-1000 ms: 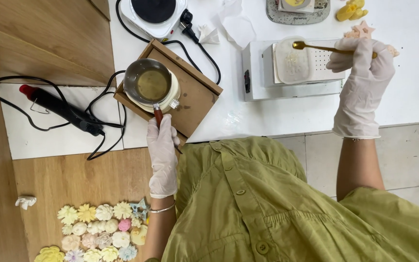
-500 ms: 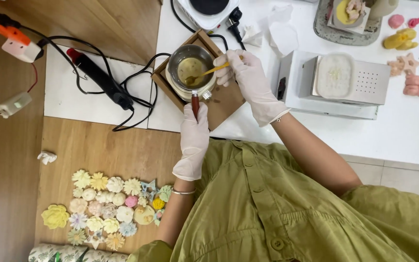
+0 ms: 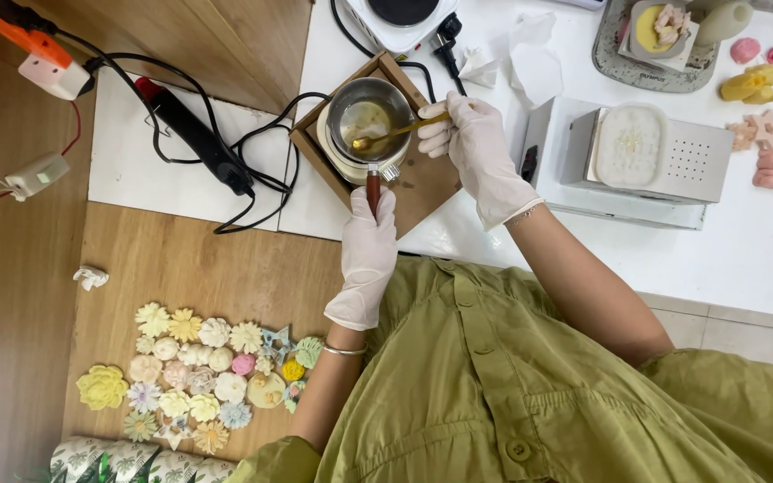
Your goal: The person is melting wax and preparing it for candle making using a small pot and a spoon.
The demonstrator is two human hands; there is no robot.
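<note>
Gloved left hand grips the red-brown handle of the small metal pot, which sits on a wooden tray at the near edge of the white worktop, directly beyond the hand. Gloved right hand is closed on a gold spoon just right of the pot, spoon bowl over the yellowish liquid inside. Pastel flower-shaped pieces lie on the wooden floor, near the left forearm.
</note>
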